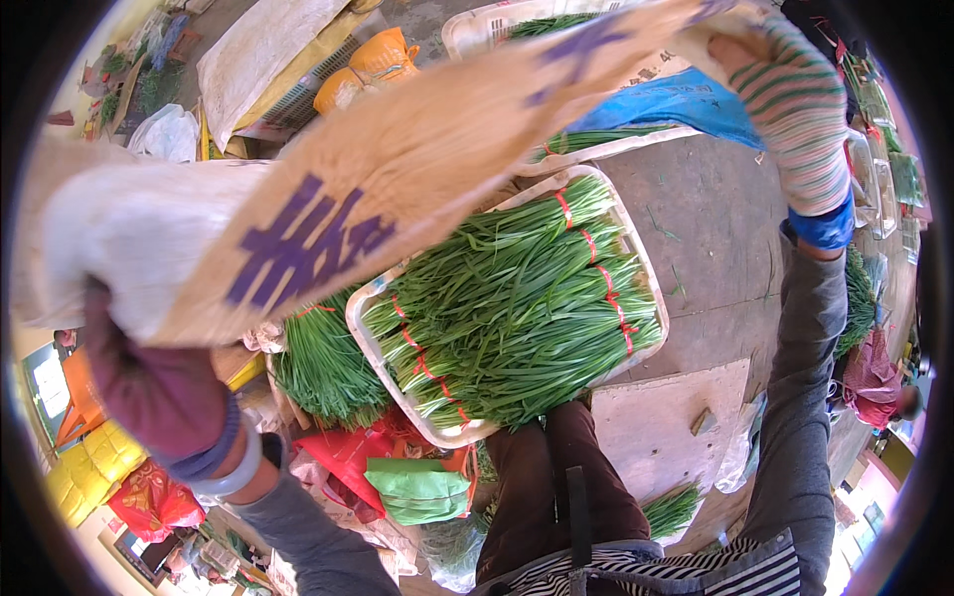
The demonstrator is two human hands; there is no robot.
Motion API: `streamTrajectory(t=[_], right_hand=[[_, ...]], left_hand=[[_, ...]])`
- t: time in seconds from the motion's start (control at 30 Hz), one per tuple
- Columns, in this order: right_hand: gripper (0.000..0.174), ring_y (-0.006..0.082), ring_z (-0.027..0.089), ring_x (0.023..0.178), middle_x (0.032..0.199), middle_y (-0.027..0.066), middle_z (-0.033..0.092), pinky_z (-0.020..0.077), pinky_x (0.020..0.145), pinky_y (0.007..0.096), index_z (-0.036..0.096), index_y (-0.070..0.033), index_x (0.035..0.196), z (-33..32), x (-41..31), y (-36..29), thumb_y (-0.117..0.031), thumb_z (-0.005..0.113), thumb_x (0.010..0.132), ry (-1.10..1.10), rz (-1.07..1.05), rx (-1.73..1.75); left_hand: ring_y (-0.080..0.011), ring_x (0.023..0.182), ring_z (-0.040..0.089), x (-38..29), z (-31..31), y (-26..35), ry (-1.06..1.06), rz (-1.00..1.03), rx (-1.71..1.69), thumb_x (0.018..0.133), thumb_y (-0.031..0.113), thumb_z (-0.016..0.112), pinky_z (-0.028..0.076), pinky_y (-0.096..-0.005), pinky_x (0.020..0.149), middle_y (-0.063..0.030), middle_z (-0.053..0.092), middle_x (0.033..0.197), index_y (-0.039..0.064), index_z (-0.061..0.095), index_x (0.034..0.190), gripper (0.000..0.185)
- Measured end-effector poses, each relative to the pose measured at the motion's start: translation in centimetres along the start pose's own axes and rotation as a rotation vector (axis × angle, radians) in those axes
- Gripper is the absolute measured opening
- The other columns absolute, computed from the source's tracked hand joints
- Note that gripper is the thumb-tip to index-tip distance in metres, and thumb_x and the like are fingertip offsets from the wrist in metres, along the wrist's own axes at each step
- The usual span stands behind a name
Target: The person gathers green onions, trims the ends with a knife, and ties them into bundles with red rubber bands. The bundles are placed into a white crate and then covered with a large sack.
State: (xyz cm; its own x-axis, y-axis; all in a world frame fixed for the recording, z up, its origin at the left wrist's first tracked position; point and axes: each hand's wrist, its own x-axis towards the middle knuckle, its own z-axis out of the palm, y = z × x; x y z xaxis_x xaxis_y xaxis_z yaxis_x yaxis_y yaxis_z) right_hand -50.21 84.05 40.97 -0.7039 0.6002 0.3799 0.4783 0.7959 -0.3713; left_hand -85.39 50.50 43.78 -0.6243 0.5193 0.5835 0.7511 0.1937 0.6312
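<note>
A beige woven sack cloth (417, 149) with purple characters is stretched in the air across the upper view, slightly blurred. At its left end my left hand (164, 395), in a maroon glove, grips the cloth; its fingers are mostly hidden behind a white part. My right hand (790, 112), in a striped knit glove, holds the other end at the upper right. Below the cloth stands a white plastic crate (656, 287) filled with bundles of garlic chives (514, 320), bound with red ties. The cloth covers the crate's upper left corner from view.
More chives (328, 372) lie left of the crate. Beyond it are another white crate (589, 156) and a blue sheet (671, 108). A pale board (671, 417) lies at the lower right, and a green bag (417, 492) rests near my legs. Orange sacks (373, 67) stand at the back.
</note>
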Motion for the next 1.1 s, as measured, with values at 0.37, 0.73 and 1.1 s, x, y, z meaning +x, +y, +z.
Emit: streamTrajectory(t=[0.37, 0.73, 1.1], right_hand=[[0.023, 0.0179, 0.07, 0.082, 0.094, 0.0118, 0.075, 0.0547, 0.071, 0.0295, 0.073, -0.001, 0.114, 11.4, -3.9, -0.2, -0.004, 0.07, 0.091, -0.259, -0.08, -0.068], [0.03, 0.0176, 0.067, 0.072, 0.087, 0.0111, 0.071, 0.0528, 0.063, 0.032, 0.07, -0.002, 0.118, 18.5, -6.3, 0.6, -0.014, 0.071, 0.091, -0.385, 0.067, 0.153], [0.042, 0.0197, 0.067, 0.071, 0.085, 0.0126, 0.069, 0.0522, 0.062, 0.0345, 0.065, -0.003, 0.127, 20.2, -8.1, 0.6, -0.02, 0.074, 0.089, -0.432, 0.079, 0.171]], left_hand=[[-0.0294, 0.135, 0.055, -16.9, 7.8, -10.9, -0.185, -1.016, -1.65, 0.105, 0.031, 0.052, 0.034, -0.0501, 0.123, -0.0155, 0.052, 0.151, -0.001, 0.042, 0.15, 0.056], [-0.0436, 0.127, 0.052, -27.2, 34.9, -12.1, -0.66, 0.185, 0.109, 0.1, 0.04, 0.062, 0.036, -0.0522, 0.113, -0.0248, 0.058, 0.136, 0.005, 0.059, 0.133, 0.049], [-0.0428, 0.118, 0.057, -31.9, 34.6, -20.0, -0.849, 0.278, 0.426, 0.099, 0.049, 0.056, 0.05, -0.051, 0.099, -0.0208, 0.063, 0.122, 0.002, 0.06, 0.123, 0.053]])
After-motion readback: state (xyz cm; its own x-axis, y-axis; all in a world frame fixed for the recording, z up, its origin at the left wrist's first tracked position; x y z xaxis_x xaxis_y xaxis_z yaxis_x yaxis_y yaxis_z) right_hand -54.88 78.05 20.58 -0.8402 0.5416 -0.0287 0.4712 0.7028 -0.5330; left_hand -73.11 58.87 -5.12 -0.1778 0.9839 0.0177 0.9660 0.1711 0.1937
